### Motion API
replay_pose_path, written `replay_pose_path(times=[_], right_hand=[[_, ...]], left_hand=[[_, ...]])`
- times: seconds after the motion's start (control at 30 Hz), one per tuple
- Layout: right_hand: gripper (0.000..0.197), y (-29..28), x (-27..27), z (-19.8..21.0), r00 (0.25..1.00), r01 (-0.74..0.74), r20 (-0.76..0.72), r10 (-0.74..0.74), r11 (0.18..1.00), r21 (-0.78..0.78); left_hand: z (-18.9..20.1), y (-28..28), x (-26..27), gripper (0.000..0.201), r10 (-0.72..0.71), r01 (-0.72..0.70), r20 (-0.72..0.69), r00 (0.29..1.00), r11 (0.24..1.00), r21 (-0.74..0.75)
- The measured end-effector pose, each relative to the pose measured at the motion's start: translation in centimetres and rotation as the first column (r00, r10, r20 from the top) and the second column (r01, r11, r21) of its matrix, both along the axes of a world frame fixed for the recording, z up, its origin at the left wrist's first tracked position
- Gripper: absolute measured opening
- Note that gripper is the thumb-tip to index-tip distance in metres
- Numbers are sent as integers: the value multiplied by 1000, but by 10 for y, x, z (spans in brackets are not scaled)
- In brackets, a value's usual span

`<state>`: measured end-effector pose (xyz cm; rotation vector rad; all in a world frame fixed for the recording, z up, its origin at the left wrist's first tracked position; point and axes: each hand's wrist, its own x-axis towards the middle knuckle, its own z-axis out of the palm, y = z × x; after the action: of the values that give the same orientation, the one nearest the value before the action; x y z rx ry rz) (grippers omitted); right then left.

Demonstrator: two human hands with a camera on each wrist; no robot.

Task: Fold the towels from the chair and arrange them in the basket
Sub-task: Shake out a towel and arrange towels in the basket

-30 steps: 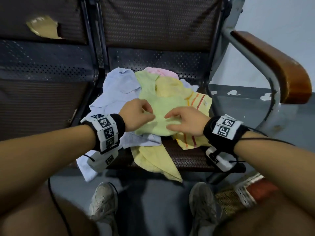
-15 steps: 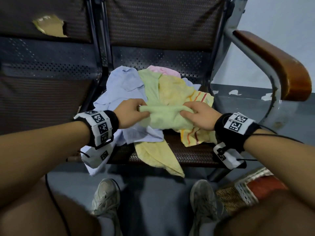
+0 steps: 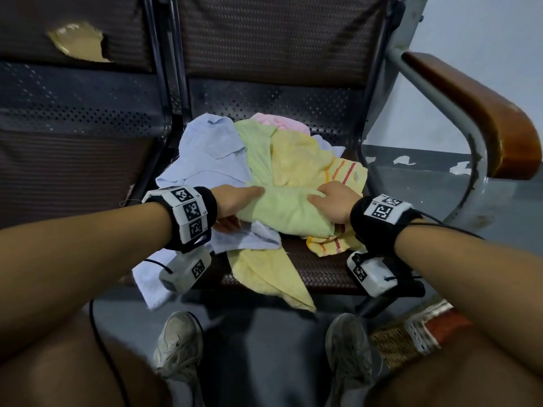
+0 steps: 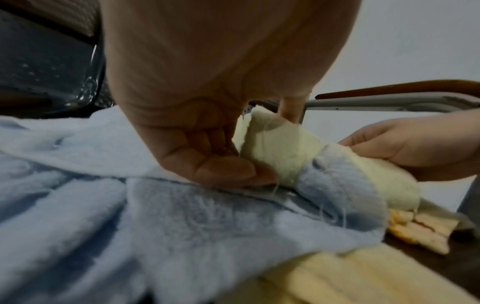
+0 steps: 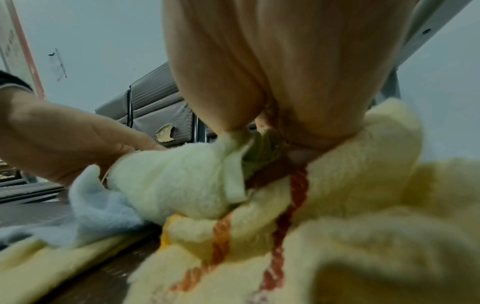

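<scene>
Two seats of a dark perforated-metal bench chair (image 3: 293,107) fill the head view, the right one ending in a brown wooden armrest (image 3: 482,113). That right seat holds the whole heap of loose towels; at least six can be counted, though folds may hide more. Largest is a pale blue terry towel (image 3: 211,160) spread over the left of the heap and hanging off the front edge. Next comes a plain yellow towel (image 3: 264,274) draped over the front edge, then a second yellow piece (image 3: 296,160) lying on top of the heap. A yellow towel with orange stripes (image 3: 343,174) sits at the right, and a pink towel (image 3: 276,121) peeps out at the back. The light green folded towel (image 3: 288,210) lies on top at the front, held at both ends. The left hand (image 3: 232,207) pinches its left end, thumb on top and fingers curled beneath. The right hand (image 3: 332,204) grips its right end in the same way. One woven basket with a red and white rim (image 3: 411,336) stands on the floor by the right knee; its contents cannot be seen. Two pale sneakers (image 3: 179,339) rest on the grey floor below.
</scene>
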<state>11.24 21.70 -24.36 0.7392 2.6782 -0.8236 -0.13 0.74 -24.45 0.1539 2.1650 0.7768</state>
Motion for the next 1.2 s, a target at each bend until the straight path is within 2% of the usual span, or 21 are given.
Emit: replay_pose_path(times=[0.07,0.13,0.23,0.27,0.33,0.4,0.43,0.5,0.57,0.63,0.77,0.9,1.03,1.1,1.2], right_hand=[[49,-2,-1,1,1000,-14,23,13,999,31],[42,-2,-1,6,998,-53,47,50,996,74],[38,-1,1,18,995,-99,12,98,987,127],[45,-1,2,22,994,-94,-55,100,991,91],[71,-3,7,36,968,-84,-247,44,985,-153],[91,-9,11,51,925,-107,-371,-81,883,-458],[92,-13,14,58,911,-119,-391,-130,826,-551],[73,-22,22,68,905,-124,-396,-156,794,-595],[48,-31,32,73,906,-96,-392,-160,825,-557],[36,-36,41,77,884,-58,-403,-236,801,-596],[39,-36,60,96,805,27,-366,-466,645,-763],[43,-15,90,109,783,105,-274,-558,553,-827],[47,34,151,109,783,138,-249,-570,549,-824],[44,65,193,99,743,184,-221,-632,509,-841],[37,107,260,70,626,294,-160,-763,421,-858]], left_hand=[[1,4,2,62,-8,8,1,1000,999,39],[6,10,6,49,26,-20,-34,999,983,185],[26,21,19,44,122,-83,-50,991,872,483],[34,24,23,48,151,-100,-48,987,830,549],[51,28,30,46,199,-127,-41,979,756,643],[64,29,36,41,220,-140,-24,975,696,704],[70,29,39,42,221,-139,-18,975,674,725],[79,25,44,47,206,-118,-20,978,635,764],[85,21,49,41,185,-93,-24,982,596,797],[88,16,55,42,144,-70,-21,989,596,800],[76,8,74,69,-56,50,-14,998,735,677],[74,24,96,51,-184,161,-36,982,731,663],[75,67,133,40,-325,291,-62,944,726,623],[68,97,158,38,-401,347,-44,915,725,595],[51,148,201,39,-467,437,-81,880,733,521]])
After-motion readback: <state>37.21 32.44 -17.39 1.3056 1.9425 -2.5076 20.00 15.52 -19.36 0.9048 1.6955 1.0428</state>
